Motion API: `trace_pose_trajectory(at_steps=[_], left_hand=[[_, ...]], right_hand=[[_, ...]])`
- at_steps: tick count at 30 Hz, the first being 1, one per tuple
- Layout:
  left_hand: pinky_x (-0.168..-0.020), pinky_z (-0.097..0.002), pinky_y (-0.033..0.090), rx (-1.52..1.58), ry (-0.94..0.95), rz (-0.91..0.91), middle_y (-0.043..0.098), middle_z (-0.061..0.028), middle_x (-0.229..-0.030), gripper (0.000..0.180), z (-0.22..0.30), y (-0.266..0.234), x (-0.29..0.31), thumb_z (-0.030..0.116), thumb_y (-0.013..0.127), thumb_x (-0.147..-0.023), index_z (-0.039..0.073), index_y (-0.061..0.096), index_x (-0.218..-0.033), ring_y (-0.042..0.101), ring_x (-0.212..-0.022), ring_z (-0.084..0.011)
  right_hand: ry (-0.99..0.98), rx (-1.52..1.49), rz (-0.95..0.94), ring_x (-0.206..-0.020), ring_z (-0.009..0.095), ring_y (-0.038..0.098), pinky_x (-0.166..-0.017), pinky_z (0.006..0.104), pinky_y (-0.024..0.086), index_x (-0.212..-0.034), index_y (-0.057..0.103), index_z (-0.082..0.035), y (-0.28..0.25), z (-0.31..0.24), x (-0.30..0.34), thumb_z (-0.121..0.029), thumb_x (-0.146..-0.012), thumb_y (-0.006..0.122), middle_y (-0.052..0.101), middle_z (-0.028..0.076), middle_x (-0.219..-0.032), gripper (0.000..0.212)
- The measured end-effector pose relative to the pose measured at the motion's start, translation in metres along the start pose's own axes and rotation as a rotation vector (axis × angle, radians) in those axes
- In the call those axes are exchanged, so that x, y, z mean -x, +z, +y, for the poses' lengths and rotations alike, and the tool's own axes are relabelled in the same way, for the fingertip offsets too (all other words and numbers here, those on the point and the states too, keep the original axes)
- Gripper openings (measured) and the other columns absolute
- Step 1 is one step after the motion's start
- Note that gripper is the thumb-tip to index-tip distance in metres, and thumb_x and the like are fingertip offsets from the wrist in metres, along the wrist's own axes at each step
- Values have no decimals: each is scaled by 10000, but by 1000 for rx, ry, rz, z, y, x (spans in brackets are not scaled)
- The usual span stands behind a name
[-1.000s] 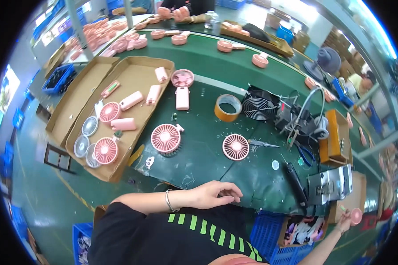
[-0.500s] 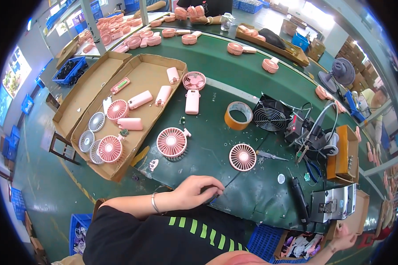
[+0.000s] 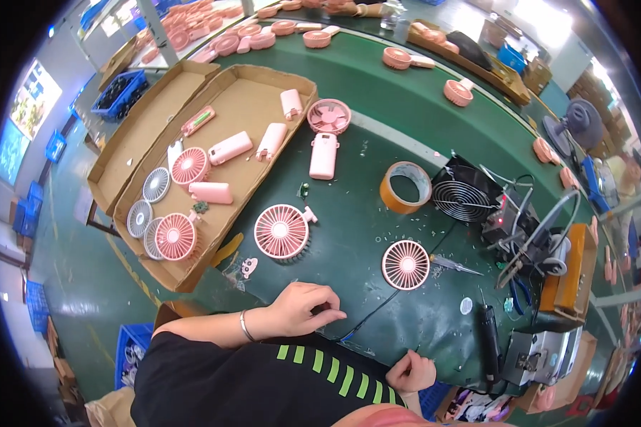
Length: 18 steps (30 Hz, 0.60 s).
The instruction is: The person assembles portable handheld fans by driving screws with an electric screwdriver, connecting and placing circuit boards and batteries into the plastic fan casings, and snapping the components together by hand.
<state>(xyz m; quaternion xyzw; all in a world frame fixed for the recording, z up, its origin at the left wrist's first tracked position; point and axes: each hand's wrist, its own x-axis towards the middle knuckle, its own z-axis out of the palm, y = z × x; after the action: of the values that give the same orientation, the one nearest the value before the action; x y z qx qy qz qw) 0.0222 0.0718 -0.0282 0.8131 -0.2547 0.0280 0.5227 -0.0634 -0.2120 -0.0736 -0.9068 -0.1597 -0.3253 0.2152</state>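
left hand and right hand curled at a green workbench

the left hand, a silver bangle at its wrist, has its fingers bent in toward the thumb; whether they close on anything, i cannot tell. the right hand's fingers are folded in by the bench's near edge, their grip also unclear. beyond the left hand, a pink fan head lies grille up on the bench. farther right lies a round pink fan grille, a screwdriver just beside it. at left, a cardboard tray holds pink handle casings and white grilles.
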Motion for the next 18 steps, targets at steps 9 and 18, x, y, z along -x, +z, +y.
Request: trace_pose_trajectory(at_steps=[9, 18], left_hand=[[-524, -345, 451, 67, -25, 33, 588, -87, -668, 186, -2, -2, -1, 108, 692, -845, 33, 575, -721, 578, -576, -258], [-558, -361, 466, -64, 5, 12, 578, -82, -706, 120, 7, -8, 1, 107, 653, -859, 44, 583, -785, 585, -620, -281]], right_hand=[[29, 78, 49, -419, 240, 397, -414, 357, 288, -835, 622, -33, 6, 5, 4, 68, -720, 574, 428, 47, -537, 160], [41, 85, 75, -431, 235, 419, -424, 352, 305, -865, 635, -33, 5, 8, 11, 59, -720, 586, 464, 43, -557, 179]])
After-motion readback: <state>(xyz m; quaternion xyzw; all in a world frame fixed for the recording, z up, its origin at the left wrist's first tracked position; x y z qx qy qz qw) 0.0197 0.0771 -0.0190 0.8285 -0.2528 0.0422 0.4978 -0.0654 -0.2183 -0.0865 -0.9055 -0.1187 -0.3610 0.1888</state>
